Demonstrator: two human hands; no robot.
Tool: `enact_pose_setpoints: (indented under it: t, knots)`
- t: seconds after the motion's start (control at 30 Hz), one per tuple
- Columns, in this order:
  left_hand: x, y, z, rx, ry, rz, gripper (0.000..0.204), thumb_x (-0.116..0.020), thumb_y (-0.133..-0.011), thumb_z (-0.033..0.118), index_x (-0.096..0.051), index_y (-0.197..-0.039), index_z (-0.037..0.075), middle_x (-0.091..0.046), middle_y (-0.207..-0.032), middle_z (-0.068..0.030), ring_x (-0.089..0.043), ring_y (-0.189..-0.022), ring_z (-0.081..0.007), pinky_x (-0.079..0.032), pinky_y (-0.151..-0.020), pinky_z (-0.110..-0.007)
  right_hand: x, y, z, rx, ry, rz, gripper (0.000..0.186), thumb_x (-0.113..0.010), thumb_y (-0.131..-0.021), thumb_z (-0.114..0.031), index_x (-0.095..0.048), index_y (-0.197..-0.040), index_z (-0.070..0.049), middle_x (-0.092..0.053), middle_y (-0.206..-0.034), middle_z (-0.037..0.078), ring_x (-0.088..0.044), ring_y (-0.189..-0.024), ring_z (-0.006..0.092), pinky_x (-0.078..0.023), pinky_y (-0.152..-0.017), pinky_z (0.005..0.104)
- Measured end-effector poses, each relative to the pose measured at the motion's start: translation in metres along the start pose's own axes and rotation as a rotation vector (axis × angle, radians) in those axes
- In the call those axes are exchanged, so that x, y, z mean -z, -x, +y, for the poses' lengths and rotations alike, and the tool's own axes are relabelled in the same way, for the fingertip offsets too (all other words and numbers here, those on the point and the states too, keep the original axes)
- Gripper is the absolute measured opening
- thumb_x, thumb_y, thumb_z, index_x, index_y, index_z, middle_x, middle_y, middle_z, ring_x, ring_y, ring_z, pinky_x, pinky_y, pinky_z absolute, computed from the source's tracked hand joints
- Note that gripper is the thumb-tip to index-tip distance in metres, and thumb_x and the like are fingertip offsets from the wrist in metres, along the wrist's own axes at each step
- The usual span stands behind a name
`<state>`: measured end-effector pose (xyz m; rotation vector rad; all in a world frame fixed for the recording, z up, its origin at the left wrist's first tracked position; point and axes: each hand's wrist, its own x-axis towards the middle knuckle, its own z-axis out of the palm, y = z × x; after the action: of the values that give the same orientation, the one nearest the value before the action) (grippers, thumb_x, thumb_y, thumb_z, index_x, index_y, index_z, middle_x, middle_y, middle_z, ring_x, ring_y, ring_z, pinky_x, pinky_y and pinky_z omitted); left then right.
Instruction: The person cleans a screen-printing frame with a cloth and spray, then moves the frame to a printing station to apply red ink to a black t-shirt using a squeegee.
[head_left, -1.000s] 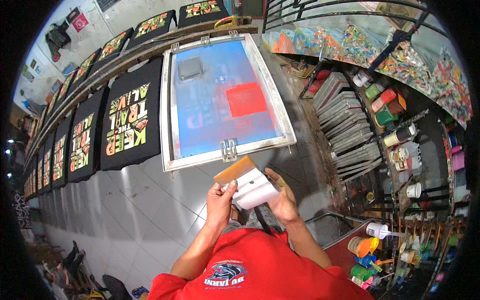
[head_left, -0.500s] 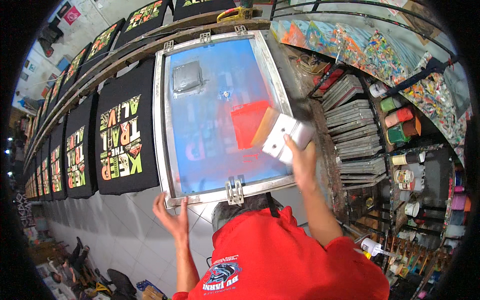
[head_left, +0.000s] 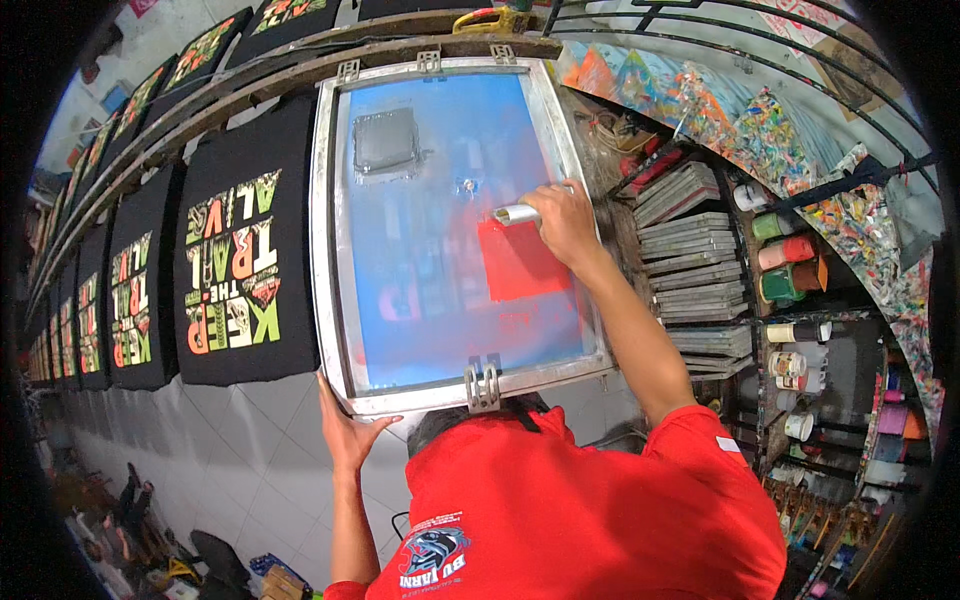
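A silk screen [head_left: 440,270] with blue mesh and a pale metal frame [head_left: 337,280] lies in front of me. My right hand [head_left: 565,222] grips a squeegee [head_left: 516,213] with a whitish handle, seen nearly from above at the far edge of a red ink patch [head_left: 522,265]. The hand hides part of the handle, and I cannot see the blade's contact with the mesh. At the frame's near left corner, my left hand [head_left: 350,432] holds on, fingers along the left side and thumb along the near side. A dark grey square [head_left: 386,140] marks the mesh at the far left.
Black printed shirts [head_left: 235,250] lie in a row to the left. A wooden rail [head_left: 240,92] runs behind the screen. On the right are stacked grey slabs [head_left: 690,240], a rack with paint pots [head_left: 787,252] and a paint-splattered sheet [head_left: 740,115]. Metal clips [head_left: 482,385] sit on the frame.
The squeegee has swung from the screen's right side onto the far edge of the red patch and stands more upright. My left hand stays at the near left corner, its thumb now lower.
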<state>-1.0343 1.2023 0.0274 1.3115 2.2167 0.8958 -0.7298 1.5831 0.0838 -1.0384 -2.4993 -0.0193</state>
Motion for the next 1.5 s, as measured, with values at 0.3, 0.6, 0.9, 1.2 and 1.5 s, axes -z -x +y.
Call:
enact_pose_setpoints:
  t: [0.3,0.6,0.9,1.2,1.5]
  knots:
    - [0.007,-0.002,0.015,0.068,0.053,-0.04,0.148,-0.103,-0.044,0.036,-0.017,-0.158,-0.006,-0.032,-0.159,-0.027,-0.035,-0.147,-0.0385,-0.033,-0.12,-0.044,-0.008,0.026,-0.018,-0.013,0.044,0.021,0.019,-0.052,-0.088,-0.01,-0.071,-0.091,-0.011,-0.066,-0.085,0.007,-0.063,-0.089,0.0264,-0.044,-0.087,0.0424]
    - [0.004,0.001,0.011,0.02,-0.027,-0.008,0.146,-0.102,-0.045,0.037,-0.018,-0.158,-0.003,-0.035,-0.157,-0.0281,-0.038,-0.144,-0.0418,-0.038,-0.116,-0.046,0.012,0.107,-0.066,-0.117,0.05,0.006,0.017,-0.058,-0.087,-0.012,-0.071,-0.098,-0.011,-0.068,-0.097,0.004,-0.064,-0.099,0.0231,-0.044,-0.096,0.0425]
    - [0.002,-0.002,0.007,-0.012,-0.036,0.017,0.148,-0.102,-0.043,0.038,-0.018,-0.158,-0.003,-0.037,-0.156,-0.0282,-0.041,-0.142,-0.0424,-0.041,-0.114,-0.046,0.022,0.106,-0.068,-0.125,0.082,-0.013,0.027,-0.057,-0.084,-0.001,-0.072,-0.105,-0.011,-0.069,-0.105,0.004,-0.064,-0.105,0.0216,-0.039,-0.102,0.045]
    - [0.005,0.0,0.014,0.011,-0.057,0.007,0.147,-0.102,-0.044,0.037,-0.018,-0.158,-0.002,-0.038,-0.154,-0.0274,-0.043,-0.141,-0.0409,-0.041,-0.114,-0.045,0.0,0.149,-0.081,-0.136,0.077,0.016,0.031,-0.057,-0.088,-0.013,-0.073,-0.114,-0.012,-0.069,-0.114,0.005,-0.062,-0.111,0.0223,-0.04,-0.099,0.0433]
    - [0.007,0.003,0.014,0.009,-0.08,0.021,0.146,-0.102,-0.045,0.039,-0.019,-0.157,-0.006,-0.041,-0.152,-0.0263,-0.044,-0.139,-0.0412,-0.042,-0.112,-0.046,-0.003,0.058,-0.039,-0.09,0.095,-0.122,0.02,-0.056,-0.088,-0.01,-0.071,-0.102,-0.011,-0.068,-0.102,0.007,-0.063,-0.103,0.028,-0.043,-0.095,0.0446]
